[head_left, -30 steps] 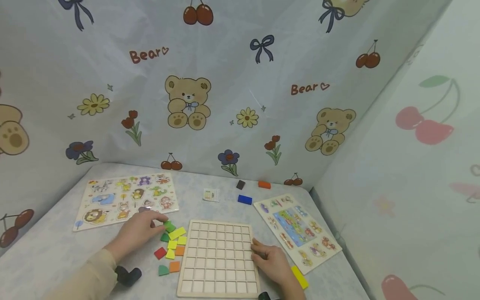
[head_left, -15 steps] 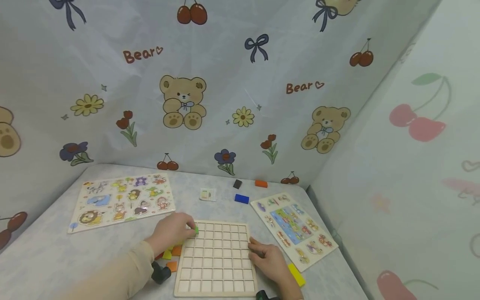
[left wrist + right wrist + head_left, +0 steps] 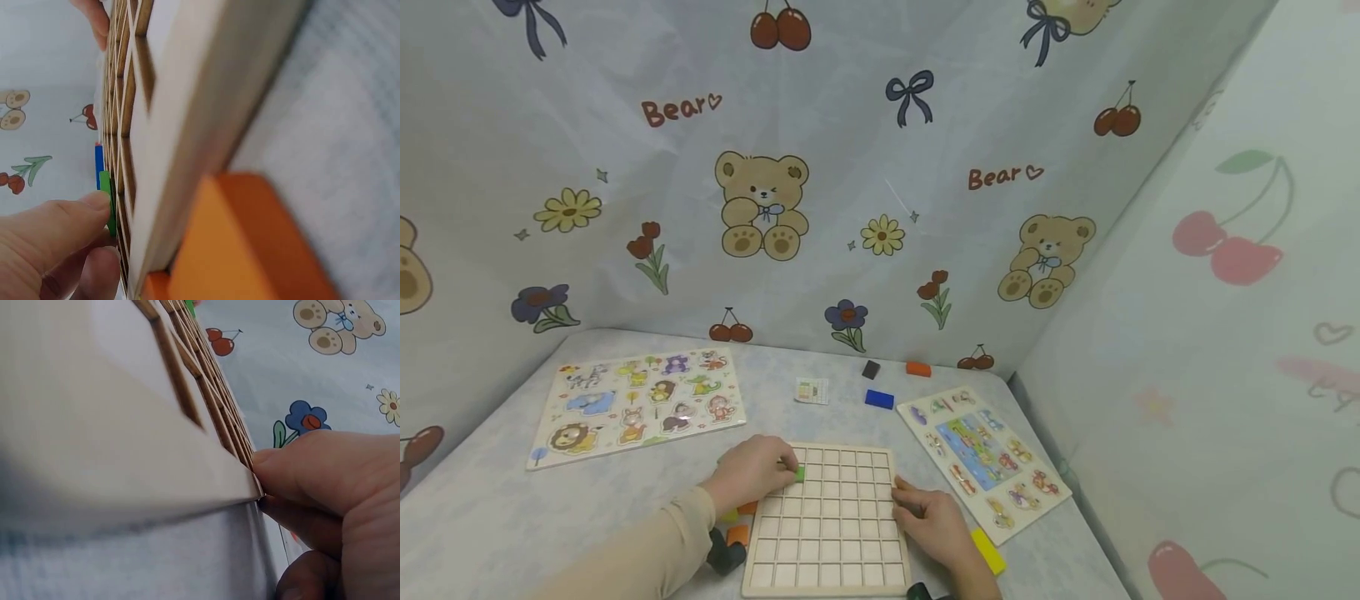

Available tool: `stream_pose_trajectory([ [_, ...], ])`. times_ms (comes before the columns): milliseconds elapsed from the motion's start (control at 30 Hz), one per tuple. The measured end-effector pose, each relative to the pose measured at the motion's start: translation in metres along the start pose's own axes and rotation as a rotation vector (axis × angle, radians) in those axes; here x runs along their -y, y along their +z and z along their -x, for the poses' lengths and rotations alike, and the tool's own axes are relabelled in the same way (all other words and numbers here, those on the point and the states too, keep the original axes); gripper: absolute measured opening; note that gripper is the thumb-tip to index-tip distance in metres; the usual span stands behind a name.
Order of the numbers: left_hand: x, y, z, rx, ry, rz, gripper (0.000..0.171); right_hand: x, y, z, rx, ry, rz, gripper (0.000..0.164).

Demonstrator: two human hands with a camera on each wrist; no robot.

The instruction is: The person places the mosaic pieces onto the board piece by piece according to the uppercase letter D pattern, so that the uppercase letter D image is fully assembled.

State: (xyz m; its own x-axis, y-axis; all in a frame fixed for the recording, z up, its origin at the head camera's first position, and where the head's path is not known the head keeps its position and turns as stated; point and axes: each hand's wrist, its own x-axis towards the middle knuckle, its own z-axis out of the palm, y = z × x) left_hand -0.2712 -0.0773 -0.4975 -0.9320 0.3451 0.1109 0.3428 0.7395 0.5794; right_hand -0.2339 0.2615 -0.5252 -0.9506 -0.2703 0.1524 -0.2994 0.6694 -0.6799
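In the head view, a light wooden grid board (image 3: 831, 528) lies on the table in front of me. Over its upper left part, my left hand (image 3: 751, 473) pinches a small green block (image 3: 801, 474). The left wrist view has the thumb against this green block (image 3: 105, 182), low over the grid. At the board's right side, my right hand (image 3: 934, 518) grips the edge; in the right wrist view the thumb is on top of the board (image 3: 156, 456) and a finger beneath. Left of the board, orange blocks (image 3: 738, 534) show partly; my left hand and arm hide other blocks.
An animal puzzle board (image 3: 640, 404) lies at the back left, another picture puzzle (image 3: 981, 454) on the right. Beyond the grid are a blue block (image 3: 880, 399), a red-orange block (image 3: 918, 369), a dark block (image 3: 870, 369) and a small card (image 3: 812, 391). A yellow block (image 3: 988, 552) lies right.
My left hand has moved right from the loose blocks to the grid, carrying the green block, then slightly lower over it. The right hand keeps its hold on the board's edge.
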Motion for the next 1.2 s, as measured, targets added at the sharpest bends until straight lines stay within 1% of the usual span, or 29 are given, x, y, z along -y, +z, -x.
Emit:
stream_pose_trajectory([
  [200, 0.004, 0.005, -0.004, -0.026, -0.015, 0.002, 0.005, -0.001, 0.001, 0.001, -0.004, 0.0, 0.01, 0.031],
  [367, 0.007, 0.006, -0.006, -0.05, -0.027, -0.021, 0.015, -0.001, 0.002, -0.001, 0.003, 0.006, 0.011, 0.032],
  [433, 0.007, 0.004, -0.005, -0.047, -0.029, -0.016, 0.014, -0.001, 0.002, -0.001, 0.005, 0.007, 0.016, 0.032],
  [533, 0.008, -0.005, -0.001, -0.047, -0.058, 0.003, 0.007, -0.001, 0.002, -0.001, 0.005, 0.001, 0.028, 0.032],
  [600, 0.01, -0.016, 0.005, -0.053, -0.098, 0.025, 0.004, -0.002, 0.002, -0.001, 0.002, -0.001, 0.036, 0.032],
  [667, 0.013, -0.03, 0.01, -0.076, -0.15, 0.037, 0.01, -0.002, 0.001, -0.001, -0.002, -0.003, 0.039, 0.032],
  [800, 0.029, -0.055, 0.022, -0.136, -0.24, 0.064, 0.021, 0.0, 0.0, -0.002, -0.004, 0.004, 0.039, 0.033],
  [900, 0.046, -0.065, 0.031, -0.161, -0.285, 0.087, 0.025, 0.001, 0.0, -0.002, 0.0, 0.01, 0.039, 0.033],
  [967, 0.058, -0.067, 0.037, -0.168, -0.3, 0.098, 0.025, 0.002, -0.001, -0.002, 0.004, 0.018, 0.039, 0.033],
  [1067, 0.074, -0.062, 0.043, -0.165, -0.291, 0.113, 0.024, 0.004, -0.001, -0.001, 0.013, 0.03, 0.036, 0.033],
  [1133, 0.08, -0.057, 0.046, -0.154, -0.292, 0.129, 0.021, 0.005, -0.001, -0.001, 0.016, 0.032, 0.036, 0.033],
  [1200, 0.084, -0.051, 0.047, -0.142, -0.289, 0.141, 0.019, 0.007, -0.002, -0.001, 0.019, 0.031, 0.034, 0.033],
])
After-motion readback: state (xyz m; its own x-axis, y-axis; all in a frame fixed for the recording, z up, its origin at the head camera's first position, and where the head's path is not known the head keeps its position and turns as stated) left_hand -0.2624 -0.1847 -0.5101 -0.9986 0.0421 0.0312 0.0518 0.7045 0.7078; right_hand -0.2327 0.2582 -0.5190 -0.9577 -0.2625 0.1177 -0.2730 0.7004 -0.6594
